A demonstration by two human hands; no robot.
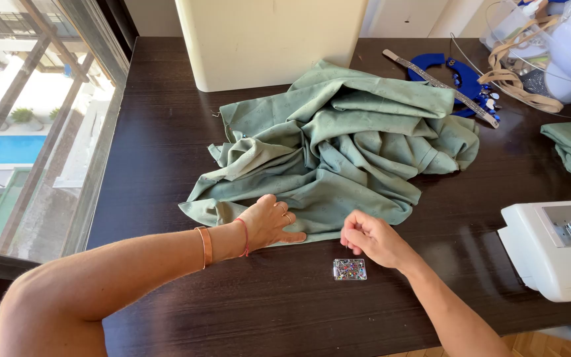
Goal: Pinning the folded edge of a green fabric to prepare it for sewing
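One cloth (338, 145) is spread lengthwise toward the far right; its near hem is pressed by the flat left hand (269, 223), while the right hand (371, 239) is pinched closed beside it.

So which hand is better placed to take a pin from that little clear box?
Probably the right hand: it hovers just above the pin box, fingers curled and free. The left hand lies flat on the green fabric, farther from the box.

Head view, downward (close) over table (166, 132)
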